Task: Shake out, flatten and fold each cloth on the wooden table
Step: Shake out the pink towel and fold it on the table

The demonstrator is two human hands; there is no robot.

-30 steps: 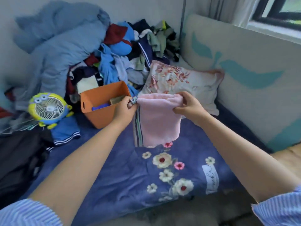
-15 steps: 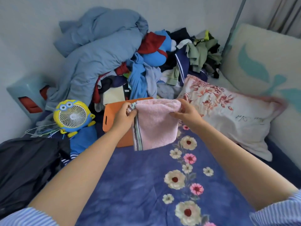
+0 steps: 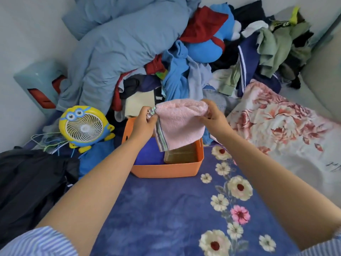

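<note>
Orange bin (image 3: pixel 166 169) on the bed (image 3: pixel 166 215) holds a blue cloth (image 3: pixel 147 154) and a brown block (image 3: pixel 180 155). Folded pink towel (image 3: pixel 180 124) hangs above it, left hand (image 3: pixel 143 123) and right hand (image 3: pixel 214 120) each pinching a top corner. Clothes pile (image 3: pixel 175 58) at bed's far edge, minion fan (image 3: pixel 84 125) w/ dark clothes at left edge, floral pillow (image 3: pixel 280 126) at right edge.

An orange plastic bin (image 3: pixel 166 169) sits on a bed covered by a blue floral sheet (image 3: pixel 166 209), holding a blue cloth (image 3: pixel 147 153) and a folded brown one (image 3: pixel 181 154) side by side. To its left stands a yellow cartoon-faced desk fan (image 3: pixel 83 126) beside dark clothing (image 3: pixel 31 182). Behind, a grey-blue duvet (image 3: pixel 120 43) leans against a heap of mixed garments (image 3: pixel 212 58). A rose-print pillow (image 3: pixel 282 124) lies at right; a pale teal stool (image 3: pixel 37 84) stands by the wall.
</note>
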